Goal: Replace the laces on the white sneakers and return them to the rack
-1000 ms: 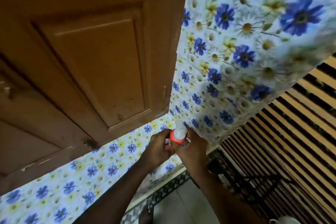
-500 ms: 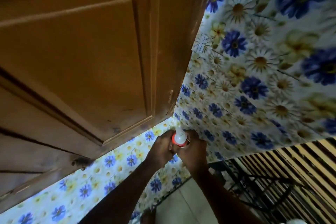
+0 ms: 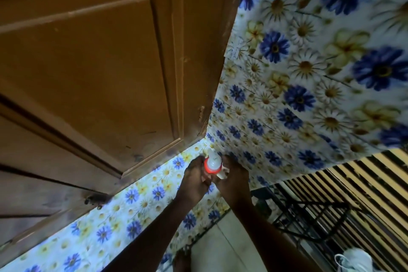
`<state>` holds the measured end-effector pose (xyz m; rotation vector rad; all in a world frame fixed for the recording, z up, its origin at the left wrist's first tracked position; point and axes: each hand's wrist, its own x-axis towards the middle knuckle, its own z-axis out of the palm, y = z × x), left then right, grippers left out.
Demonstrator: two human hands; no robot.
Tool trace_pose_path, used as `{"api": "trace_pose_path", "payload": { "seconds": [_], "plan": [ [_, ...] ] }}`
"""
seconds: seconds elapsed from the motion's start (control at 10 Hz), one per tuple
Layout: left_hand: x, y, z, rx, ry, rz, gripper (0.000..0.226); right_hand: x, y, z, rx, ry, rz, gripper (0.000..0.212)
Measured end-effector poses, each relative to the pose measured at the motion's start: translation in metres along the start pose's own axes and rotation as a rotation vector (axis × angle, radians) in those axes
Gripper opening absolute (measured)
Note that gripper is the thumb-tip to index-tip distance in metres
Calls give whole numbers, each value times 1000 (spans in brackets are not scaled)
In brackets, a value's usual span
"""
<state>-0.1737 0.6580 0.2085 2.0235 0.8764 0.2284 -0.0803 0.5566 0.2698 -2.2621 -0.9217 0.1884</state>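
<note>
Both my hands are raised in front of the flowered wall, close under the corner of a wooden door. My left hand [image 3: 194, 178] and my right hand [image 3: 234, 178] together hold a small lamp [image 3: 213, 163] with a white dome and an orange-red collar. Fingers of both hands curl round its base, which they hide. A white sneaker [image 3: 353, 260] shows at the bottom right edge, partly cut off by the frame. No laces can be made out.
A brown panelled door [image 3: 99, 73] fills the upper left. Blue-and-white flowered wallpaper [image 3: 309, 73] covers the walls. A slatted wooden surface [image 3: 364, 194] and a dark metal rack frame [image 3: 309, 216] lie at the right. Pale floor tile [image 3: 220, 249] shows below my arms.
The view has tilted up and moved nearer the door and wall. Both hands keep hold of the lamp and have risen slightly toward the door's corner. The sneaker has come further into view at the bottom right.
</note>
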Motion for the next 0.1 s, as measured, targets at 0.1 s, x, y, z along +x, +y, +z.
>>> {"api": "trace_pose_path", "payload": {
  "seconds": [0.1],
  "plan": [
    [-17, 16, -2, -85, 179, -162, 65, -7, -6, -14, -23, 102, 37, 33]
  ]
}}
